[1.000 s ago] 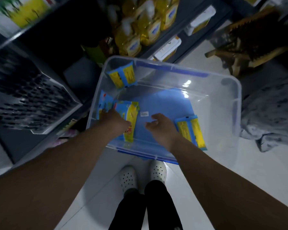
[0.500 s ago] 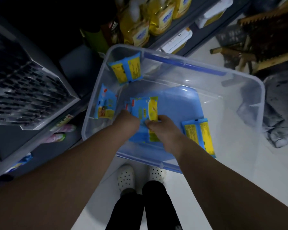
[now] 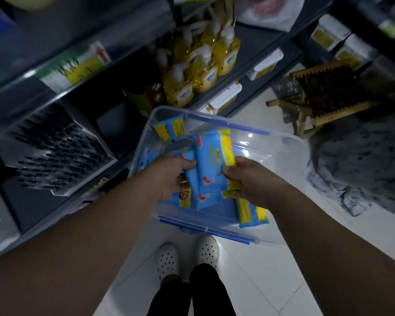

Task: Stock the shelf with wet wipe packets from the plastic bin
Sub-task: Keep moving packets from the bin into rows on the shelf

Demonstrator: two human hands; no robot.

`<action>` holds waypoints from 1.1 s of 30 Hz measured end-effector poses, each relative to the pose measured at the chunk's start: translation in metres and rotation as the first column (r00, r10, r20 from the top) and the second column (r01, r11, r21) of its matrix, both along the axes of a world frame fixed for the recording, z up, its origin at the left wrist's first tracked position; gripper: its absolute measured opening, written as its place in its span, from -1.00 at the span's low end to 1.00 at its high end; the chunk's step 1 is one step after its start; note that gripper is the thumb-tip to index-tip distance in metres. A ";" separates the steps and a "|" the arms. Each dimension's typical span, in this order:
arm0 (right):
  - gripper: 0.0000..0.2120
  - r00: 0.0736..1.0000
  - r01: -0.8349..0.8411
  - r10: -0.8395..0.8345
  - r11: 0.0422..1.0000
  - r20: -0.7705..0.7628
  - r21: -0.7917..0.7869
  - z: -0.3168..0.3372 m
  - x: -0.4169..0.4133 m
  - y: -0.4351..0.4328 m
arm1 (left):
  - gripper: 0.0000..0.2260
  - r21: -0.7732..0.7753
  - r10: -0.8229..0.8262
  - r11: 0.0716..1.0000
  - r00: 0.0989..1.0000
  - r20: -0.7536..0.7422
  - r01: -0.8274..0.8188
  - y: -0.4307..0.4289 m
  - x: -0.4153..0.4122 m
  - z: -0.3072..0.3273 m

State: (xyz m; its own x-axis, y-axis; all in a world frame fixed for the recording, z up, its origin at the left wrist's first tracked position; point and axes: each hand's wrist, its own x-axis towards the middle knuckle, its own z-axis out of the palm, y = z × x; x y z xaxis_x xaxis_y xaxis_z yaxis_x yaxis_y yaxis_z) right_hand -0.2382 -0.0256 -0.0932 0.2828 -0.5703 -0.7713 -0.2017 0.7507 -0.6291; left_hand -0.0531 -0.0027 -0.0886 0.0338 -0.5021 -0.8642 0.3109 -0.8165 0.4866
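Note:
A clear plastic bin (image 3: 290,156) with blue clips stands on the floor in front of my feet. Over it I hold a bunch of blue-and-yellow wet wipe packets (image 3: 209,165). My left hand (image 3: 169,176) grips their left side and my right hand (image 3: 249,179) grips the yellow-edged right side. Another packet (image 3: 168,128) leans in the bin's far left corner. One more (image 3: 252,213) lies near the front wall under my right wrist. The dark grey shelf (image 3: 55,142) rises at the left.
Yellow soap bottles (image 3: 201,65) fill a lower shelf ahead. A metal perforated rack (image 3: 55,151) sits on the left shelf. Wooden brushes (image 3: 324,96) and a grey cloth heap (image 3: 363,165) lie on the floor to the right. White tiles surround my white shoes (image 3: 187,254).
My hands gathered packets from the bin floor and lifted them together as a bunch above the bin. The view tilted up toward the shelves.

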 end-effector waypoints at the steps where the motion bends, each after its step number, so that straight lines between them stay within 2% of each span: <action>1: -0.78 1.000 0.002 -0.003 0.999 -0.015 -0.036 0.014 -0.002 -0.002 | -0.87 -0.013 0.018 1.000 1.000 0.010 -0.018 -0.001 0.000 0.012; 3: -0.80 0.999 0.011 -0.015 0.995 -0.040 -0.103 0.043 -0.008 -0.008 | -0.97 -0.028 0.032 0.999 0.998 0.045 -0.031 -0.002 0.000 0.040; 7: -0.92 0.998 -0.003 -0.009 0.979 -0.058 -0.202 0.108 -0.018 -0.018 | -0.90 -0.113 0.042 0.993 0.989 0.140 -0.026 -0.005 0.003 0.104; 11: -0.91 0.999 -0.046 0.035 0.951 -0.041 -0.304 0.173 -0.021 -0.025 | -0.78 -0.209 0.020 0.978 0.976 0.216 0.026 -0.006 0.003 0.169; 17: -0.94 0.995 -0.088 0.096 0.902 -0.003 -0.423 0.259 -0.018 -0.029 | -0.87 -0.285 0.000 0.954 0.953 0.302 0.090 0.006 0.009 0.256; 21: -0.83 0.984 -0.135 0.174 0.878 0.043 -0.459 0.311 -0.015 -0.034 | -0.86 -0.340 0.127 0.940 0.944 0.303 -0.017 0.013 0.018 0.304; 25: -0.73 0.970 -0.104 0.199 0.859 0.140 -0.500 0.359 -0.006 -0.039 | -0.92 -0.415 0.276 0.897 0.926 0.259 -0.152 0.022 0.031 0.348; 28: -0.78 0.964 -0.062 0.192 0.835 0.183 -0.546 0.390 0.004 -0.044 | -0.89 -0.492 0.361 0.843 0.906 0.220 -0.217 0.027 0.038 0.374; 33: -0.87 0.939 0.071 0.136 0.821 0.314 -0.567 0.429 0.013 -0.050 | -0.91 -0.585 0.376 0.793 0.892 0.252 -0.169 0.040 0.052 0.411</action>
State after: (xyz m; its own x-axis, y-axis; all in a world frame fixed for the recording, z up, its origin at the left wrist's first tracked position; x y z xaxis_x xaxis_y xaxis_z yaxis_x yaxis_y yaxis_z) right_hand -0.2249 -0.0753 0.3361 0.4840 -0.8574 -0.1751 0.0744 0.2397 -0.9680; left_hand -0.0012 0.0377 0.3220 0.4781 -0.7994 -0.3638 0.2107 -0.2977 0.9311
